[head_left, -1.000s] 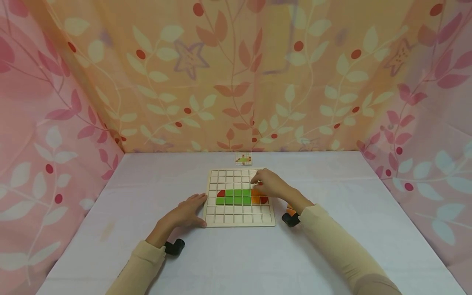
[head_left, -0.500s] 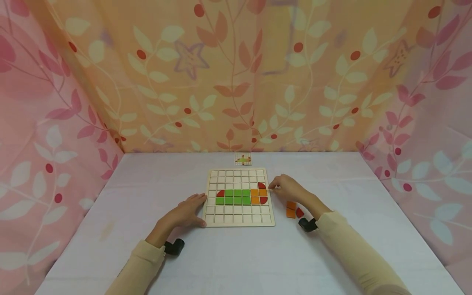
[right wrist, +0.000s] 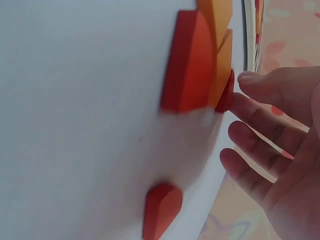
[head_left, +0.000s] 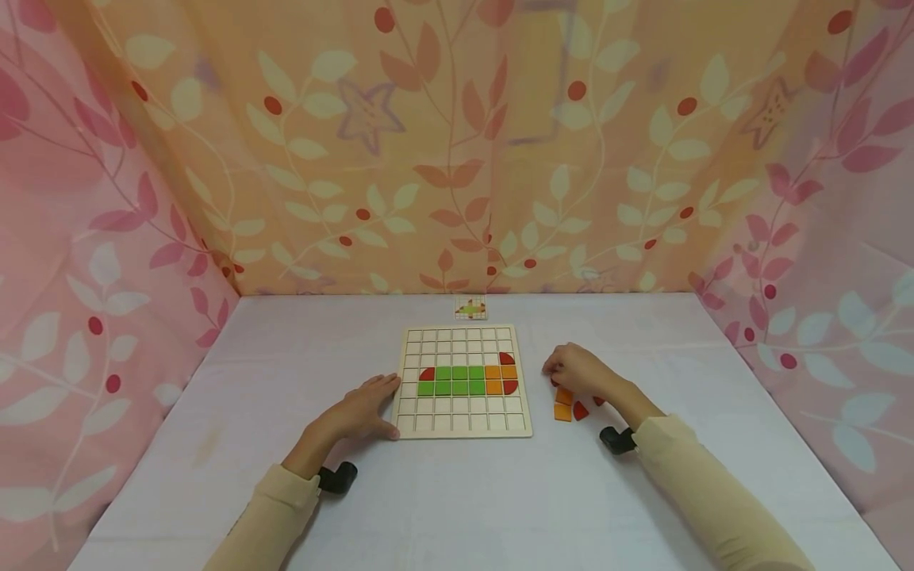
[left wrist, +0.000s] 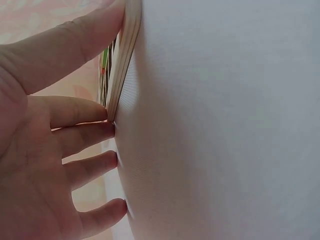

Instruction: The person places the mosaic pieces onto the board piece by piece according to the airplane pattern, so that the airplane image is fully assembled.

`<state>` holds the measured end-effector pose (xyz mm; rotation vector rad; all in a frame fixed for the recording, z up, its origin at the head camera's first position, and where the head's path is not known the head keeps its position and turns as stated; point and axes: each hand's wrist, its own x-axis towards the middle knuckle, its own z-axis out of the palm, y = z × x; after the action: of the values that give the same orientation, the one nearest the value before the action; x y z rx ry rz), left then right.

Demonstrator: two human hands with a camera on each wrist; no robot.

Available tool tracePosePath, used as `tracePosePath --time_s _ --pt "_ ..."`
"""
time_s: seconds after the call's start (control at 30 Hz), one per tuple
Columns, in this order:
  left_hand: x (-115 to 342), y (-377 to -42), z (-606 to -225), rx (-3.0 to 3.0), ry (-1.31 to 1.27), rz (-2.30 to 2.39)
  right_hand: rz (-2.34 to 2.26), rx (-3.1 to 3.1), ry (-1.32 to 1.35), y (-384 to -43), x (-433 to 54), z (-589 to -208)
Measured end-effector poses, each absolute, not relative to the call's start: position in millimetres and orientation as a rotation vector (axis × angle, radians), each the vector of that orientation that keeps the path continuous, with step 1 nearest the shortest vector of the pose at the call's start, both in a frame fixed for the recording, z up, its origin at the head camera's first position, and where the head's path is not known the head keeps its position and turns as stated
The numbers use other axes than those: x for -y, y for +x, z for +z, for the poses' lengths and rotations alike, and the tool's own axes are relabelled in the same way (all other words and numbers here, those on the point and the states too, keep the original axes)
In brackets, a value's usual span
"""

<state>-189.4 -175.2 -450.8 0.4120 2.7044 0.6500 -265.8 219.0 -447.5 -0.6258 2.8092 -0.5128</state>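
The wooden grid board (head_left: 460, 424) lies mid-table with green squares (head_left: 460, 387), orange squares (head_left: 494, 387) and red rounded pieces (head_left: 507, 359) set in its cells. At its left edge my left hand (head_left: 364, 408) rests with spread fingers, the thumb by the near corner. To the right of the board, my right hand (head_left: 580, 370) is over a small pile of loose pieces. In the right wrist view its thumb and forefinger tips are right at a red piece (right wrist: 227, 93), slightly apart, the other fingers loosely bent. Loose orange squares (head_left: 562, 411) and a red rounded piece (head_left: 580, 411) lie just nearer.
A small pattern card (head_left: 470, 308) lies behind the board. Another red piece (right wrist: 162, 210) sits apart from the pile, partly under the right wrist in the head view. Floral curtains (head_left: 457, 159) stand around the back and sides of the white table (head_left: 443, 507).
My right hand has moved off the board's right side, rightward to the loose pieces, uncovering the red piece and orange squares at the grid's right. My left hand has stayed in place.
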Motion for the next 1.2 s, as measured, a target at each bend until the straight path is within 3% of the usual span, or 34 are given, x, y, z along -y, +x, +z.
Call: tracePosePath --time_s 1.2 --pt "175 -192 -453 -2.683 0.377 0.658 -0.315 -2.938 -0.692 -254 -236 -450"
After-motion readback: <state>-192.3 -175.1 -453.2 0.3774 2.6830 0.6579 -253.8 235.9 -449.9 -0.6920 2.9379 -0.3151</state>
